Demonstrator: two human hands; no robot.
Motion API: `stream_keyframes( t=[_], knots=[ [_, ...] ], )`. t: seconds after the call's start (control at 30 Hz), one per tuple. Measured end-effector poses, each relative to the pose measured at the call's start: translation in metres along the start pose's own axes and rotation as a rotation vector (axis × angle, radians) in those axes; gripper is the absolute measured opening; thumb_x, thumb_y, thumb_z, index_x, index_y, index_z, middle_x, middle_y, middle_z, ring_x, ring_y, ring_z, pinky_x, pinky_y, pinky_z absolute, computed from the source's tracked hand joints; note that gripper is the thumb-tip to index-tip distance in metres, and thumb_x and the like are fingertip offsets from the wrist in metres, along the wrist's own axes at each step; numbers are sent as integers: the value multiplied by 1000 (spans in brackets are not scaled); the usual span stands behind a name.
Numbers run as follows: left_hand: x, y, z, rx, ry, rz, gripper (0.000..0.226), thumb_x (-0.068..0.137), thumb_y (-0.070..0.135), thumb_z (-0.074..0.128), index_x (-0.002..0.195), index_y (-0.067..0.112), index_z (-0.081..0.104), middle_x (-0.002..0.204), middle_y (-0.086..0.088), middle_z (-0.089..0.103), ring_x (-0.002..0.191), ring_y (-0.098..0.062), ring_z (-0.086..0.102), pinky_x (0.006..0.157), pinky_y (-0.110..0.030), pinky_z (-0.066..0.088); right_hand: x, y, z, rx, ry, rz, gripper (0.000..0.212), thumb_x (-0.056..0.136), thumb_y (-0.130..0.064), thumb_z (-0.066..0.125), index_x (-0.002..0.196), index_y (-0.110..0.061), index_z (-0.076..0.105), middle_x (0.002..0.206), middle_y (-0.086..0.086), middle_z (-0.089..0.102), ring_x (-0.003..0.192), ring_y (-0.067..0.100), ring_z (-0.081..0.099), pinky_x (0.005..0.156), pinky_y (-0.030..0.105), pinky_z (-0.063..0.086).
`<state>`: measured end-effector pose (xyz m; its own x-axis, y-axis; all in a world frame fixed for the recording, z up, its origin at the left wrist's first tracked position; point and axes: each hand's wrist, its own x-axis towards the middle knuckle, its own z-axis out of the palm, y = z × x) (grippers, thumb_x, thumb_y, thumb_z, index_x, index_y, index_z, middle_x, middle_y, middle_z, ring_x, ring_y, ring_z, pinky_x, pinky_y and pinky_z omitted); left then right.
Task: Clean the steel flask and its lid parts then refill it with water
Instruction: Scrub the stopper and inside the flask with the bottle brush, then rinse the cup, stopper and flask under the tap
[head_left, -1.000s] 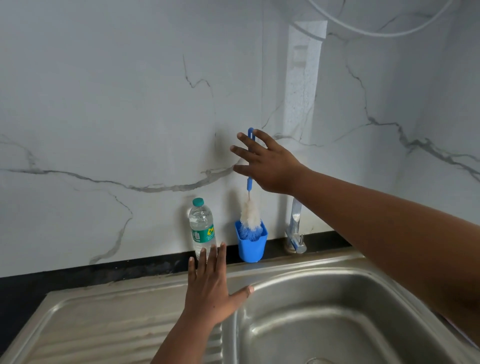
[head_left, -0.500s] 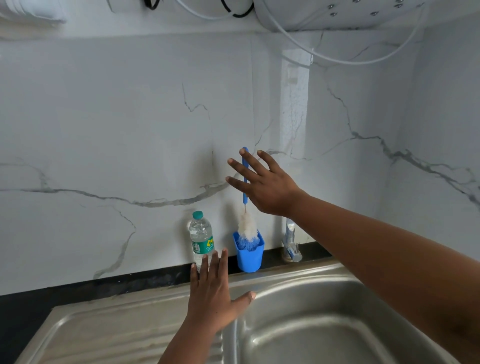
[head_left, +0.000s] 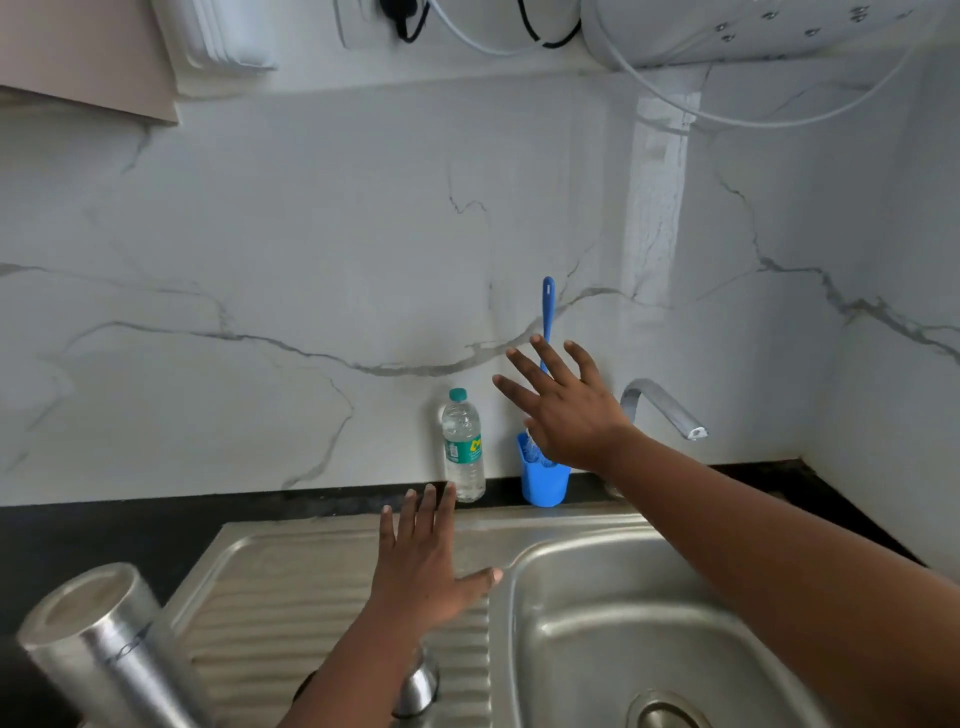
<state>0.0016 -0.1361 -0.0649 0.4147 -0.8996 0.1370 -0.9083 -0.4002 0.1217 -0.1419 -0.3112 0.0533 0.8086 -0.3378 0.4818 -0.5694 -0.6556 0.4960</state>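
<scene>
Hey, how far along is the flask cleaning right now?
Nothing looks washed yet. The steel flask stands on the counter at lower left. The right hand, fingers spread, hovers by the bottle brush in its blue cup; the left hand holds nothing. Scrubbing, rinsing and refilling are left.

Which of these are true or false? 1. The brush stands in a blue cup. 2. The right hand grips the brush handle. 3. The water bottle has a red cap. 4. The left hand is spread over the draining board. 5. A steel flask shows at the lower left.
1. True: the brush stands in the blue cup.
2. False: the right hand is open with fingers spread, in front of the handle.
3. False: the water bottle has a green cap.
4. True: the left hand is spread over the draining board.
5. True: the steel flask is there.
</scene>
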Motion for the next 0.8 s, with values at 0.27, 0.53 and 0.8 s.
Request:
stream_keyframes(
  t=[0.27, 0.53, 0.8],
  knots=[
    [-51, -16, 1, 57, -176, -78, 115, 77, 82, 47, 156, 25, -14, 166, -5, -5, 152, -26, -8, 120, -50, -10, -45, -31, -11, 132, -69, -41, 66, 95, -37, 47, 153, -30, 17, 162, 6, 10, 149, 32, 1, 116, 51, -2],
    [-75, -22, 8, 136, -293, -79, 121, 68, 78, 60, 157, 24, -2, 163, -3, 13, 150, -27, 10, 120, -52, -5, -101, -49, 3, 215, -236, -20, 70, 74, -40, 72, 139, -28, 50, 145, 8, 49, 138, 34, 39, 107, 52, 32],
    [-78, -25, 22, 219, -323, -78, 86, 76, 64, 63, 147, 29, 29, 142, 4, 48, 131, -20, 43, 106, -41, 18, -141, -55, 20, 222, -343, 5, 65, 91, -35, 54, 150, -29, 29, 159, 8, 24, 148, 31, 10, 116, 52, 9]
  ],
)
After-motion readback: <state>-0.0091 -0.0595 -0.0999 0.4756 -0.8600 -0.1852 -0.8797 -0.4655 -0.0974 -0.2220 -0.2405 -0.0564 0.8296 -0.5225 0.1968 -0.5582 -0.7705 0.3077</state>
